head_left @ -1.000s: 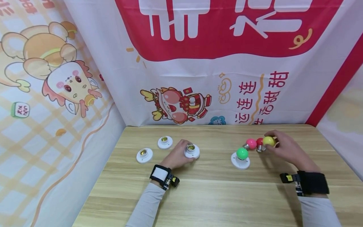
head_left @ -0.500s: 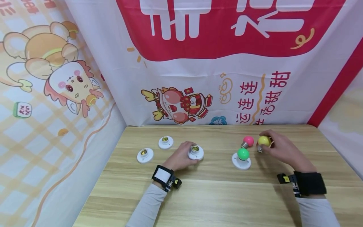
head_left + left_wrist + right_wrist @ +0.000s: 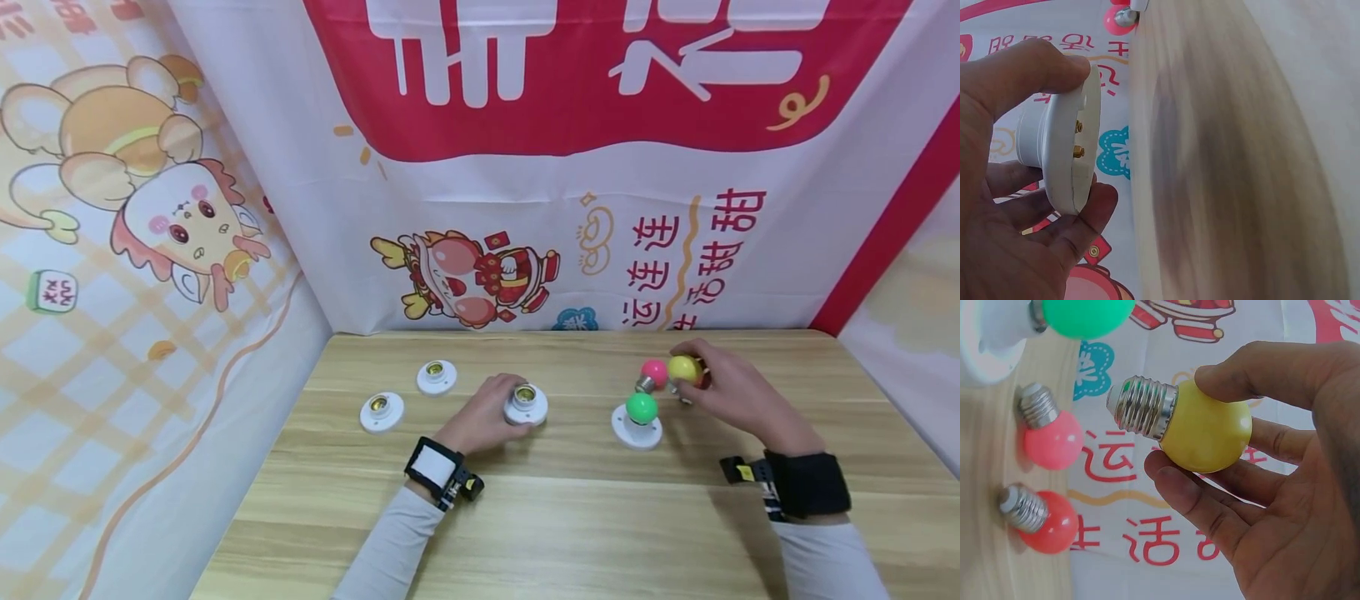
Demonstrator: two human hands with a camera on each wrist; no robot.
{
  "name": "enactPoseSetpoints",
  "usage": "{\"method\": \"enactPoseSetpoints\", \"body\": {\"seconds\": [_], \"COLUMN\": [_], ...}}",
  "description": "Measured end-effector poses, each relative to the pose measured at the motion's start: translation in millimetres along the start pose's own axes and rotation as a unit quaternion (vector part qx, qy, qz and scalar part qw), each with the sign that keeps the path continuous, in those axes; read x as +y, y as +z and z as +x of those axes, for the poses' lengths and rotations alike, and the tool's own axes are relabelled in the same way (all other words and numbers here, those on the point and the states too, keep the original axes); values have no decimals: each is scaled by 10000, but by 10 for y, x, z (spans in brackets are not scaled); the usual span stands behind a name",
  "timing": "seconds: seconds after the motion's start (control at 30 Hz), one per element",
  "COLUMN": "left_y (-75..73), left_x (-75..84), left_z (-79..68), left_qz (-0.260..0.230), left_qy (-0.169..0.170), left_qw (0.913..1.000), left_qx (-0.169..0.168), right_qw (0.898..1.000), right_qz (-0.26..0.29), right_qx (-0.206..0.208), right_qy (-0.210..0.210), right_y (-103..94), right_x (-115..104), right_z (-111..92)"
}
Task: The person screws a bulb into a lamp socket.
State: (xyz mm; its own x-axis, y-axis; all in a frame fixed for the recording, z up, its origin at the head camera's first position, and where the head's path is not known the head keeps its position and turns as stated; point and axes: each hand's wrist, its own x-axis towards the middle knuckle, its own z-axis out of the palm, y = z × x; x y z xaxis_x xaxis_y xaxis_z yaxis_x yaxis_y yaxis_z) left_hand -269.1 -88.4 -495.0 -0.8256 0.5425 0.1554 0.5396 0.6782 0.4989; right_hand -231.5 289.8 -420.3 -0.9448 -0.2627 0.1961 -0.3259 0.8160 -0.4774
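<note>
My left hand (image 3: pixel 487 414) grips a round white lamp holder (image 3: pixel 527 403) by its edge. In the left wrist view the lamp holder (image 3: pixel 1063 147) is tilted on its side above the wooden table, brass screws showing on its underside. Between thumb and fingers, my right hand (image 3: pixel 731 387) holds a yellow light bulb (image 3: pixel 683 369). The yellow bulb (image 3: pixel 1207 428) has its metal screw base pointing away from the palm in the right wrist view. Beneath it on the table lie a pink bulb (image 3: pixel 1054 440) and a red bulb (image 3: pixel 1050 522).
A green bulb (image 3: pixel 641 408) sits upright in a white lamp holder (image 3: pixel 628 435), left of my right hand. Two other white lamp holders (image 3: pixel 382 412) with bare sockets stand on the table (image 3: pixel 570 533) at the left. A printed cloth (image 3: pixel 480 192) hangs behind the table's back edge.
My left hand has moved a little to the right with the lamp holder. My right hand has carried the yellow bulb left, toward the green and pink bulbs.
</note>
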Motion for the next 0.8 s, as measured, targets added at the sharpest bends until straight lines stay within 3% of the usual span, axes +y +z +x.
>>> {"method": "enactPoseSetpoints", "body": {"seconds": [0.8], "left_y": [68], "left_x": [223], "left_z": [142], "left_qz": [-157], "left_qy": [486], "left_qw": [9987], "left_qx": [-25], "right_qw": [9971], "right_qz": [76], "right_qx": [240], "right_qy": [-722], "right_y": [62], "right_x": [-306], "right_z": [94]}}
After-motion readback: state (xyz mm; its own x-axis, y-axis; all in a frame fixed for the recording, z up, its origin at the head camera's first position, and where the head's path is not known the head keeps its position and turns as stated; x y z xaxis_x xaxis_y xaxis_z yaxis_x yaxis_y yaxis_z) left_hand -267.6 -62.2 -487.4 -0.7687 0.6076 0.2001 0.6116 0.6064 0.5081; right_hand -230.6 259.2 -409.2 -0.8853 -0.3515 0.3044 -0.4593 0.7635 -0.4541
